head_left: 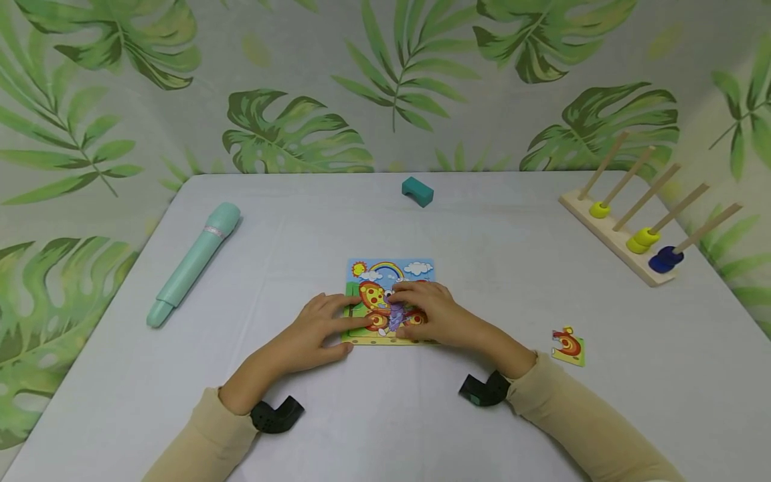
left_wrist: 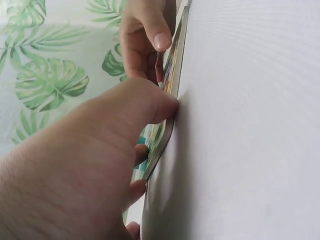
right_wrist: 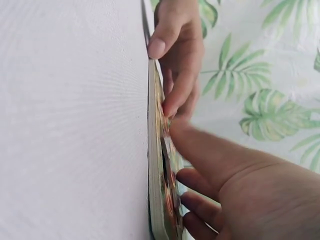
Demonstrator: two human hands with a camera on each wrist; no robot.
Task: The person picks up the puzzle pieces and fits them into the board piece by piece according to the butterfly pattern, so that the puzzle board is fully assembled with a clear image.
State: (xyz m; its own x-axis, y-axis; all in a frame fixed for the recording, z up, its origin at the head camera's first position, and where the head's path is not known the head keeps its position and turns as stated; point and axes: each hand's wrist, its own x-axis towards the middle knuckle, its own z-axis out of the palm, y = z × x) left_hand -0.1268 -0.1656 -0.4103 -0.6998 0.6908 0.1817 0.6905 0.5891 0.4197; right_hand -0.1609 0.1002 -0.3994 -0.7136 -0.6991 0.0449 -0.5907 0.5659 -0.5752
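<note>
A butterfly jigsaw puzzle (head_left: 390,268) with a rainbow and sun lies on the white table. My left hand (head_left: 310,335) rests at its left side, index and middle fingers stretched over the picture, thumb at the front left corner. From the right, my right hand (head_left: 446,318) holds a puzzle piece (right_wrist: 167,150) between thumb and fingers, low over the board; a dark gap shows under the piece's edge in the right wrist view. The palm and fingers hide the picture's right part. A loose puzzle piece (head_left: 569,348) with a red and yellow wing lies beyond my right forearm.
At the left lies a mint-green tube with a rounded cap (head_left: 194,264). A teal arch block (head_left: 417,192) sits near the far edge. Back right stands a wooden peg stand (head_left: 614,234) with yellow and blue beads. A leaf-print cloth (head_left: 421,87) hangs behind the table.
</note>
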